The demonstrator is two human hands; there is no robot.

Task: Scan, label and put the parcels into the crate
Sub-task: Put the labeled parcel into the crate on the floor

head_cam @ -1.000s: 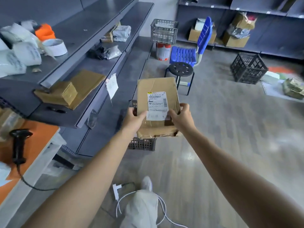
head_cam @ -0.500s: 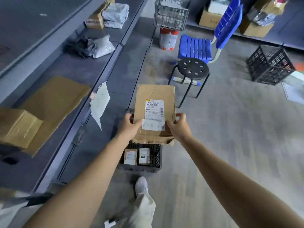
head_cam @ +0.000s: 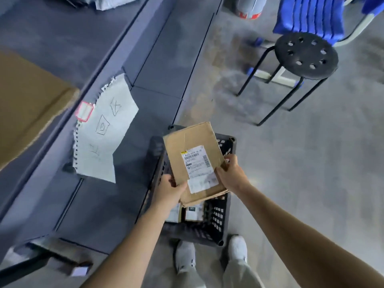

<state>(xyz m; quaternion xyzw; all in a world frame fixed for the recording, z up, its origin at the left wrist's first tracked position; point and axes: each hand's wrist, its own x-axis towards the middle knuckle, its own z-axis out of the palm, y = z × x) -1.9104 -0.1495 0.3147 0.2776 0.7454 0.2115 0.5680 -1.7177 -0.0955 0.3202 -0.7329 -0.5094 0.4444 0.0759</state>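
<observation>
A flat, rectangular cardboard parcel (head_cam: 187, 140), creased and frayed along its near edge, was held tilted just above the black lattice-walled plastic crate (head_cam: 217, 222) on the grey floor. The left hand (head_cam: 169, 191) gripped the near left corner with the thumb on top. The right hand (head_cam: 232, 173) clamped the right edge, fingers curled round it. A white barcoded label (head_cam: 197, 163) covered part of the upper face. Two small boxes (head_cam: 193, 213) lay inside the crate. A torn notebook sheet (head_cam: 104, 129) hung from the grey shelf (head_cam: 145, 59), and a round, perforated black stool (head_cam: 307, 55) stood well apart.
</observation>
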